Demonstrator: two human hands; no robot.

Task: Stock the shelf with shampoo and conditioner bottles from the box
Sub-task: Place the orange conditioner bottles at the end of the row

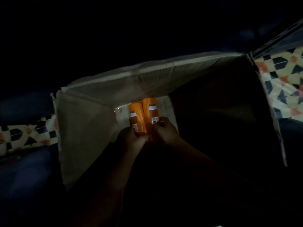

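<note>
- The left hand (133, 136) reaches in from six o'clock on a bare forearm, fingers curled, thumb pointing toward twelve o'clock.
- The right hand (164, 129), just at its three o'clock, comes in from five o'clock, fingers bent and fingertips pinched together at the top.
- Both arms lie in deep shadow.

Very dim overall: the upper third and the bottom of the frame sink into near black. The only usable light falls into the box (91, 128), paling its left and far walls, while its right wall stays in deep shadow. The orange bottles (144, 115) at centre are the brightest spot (labels smeared, unreadable). Soft blur throughout; straight edges bow toward the corners, and the tiled floor (282, 82) at right looks hazy.
</note>
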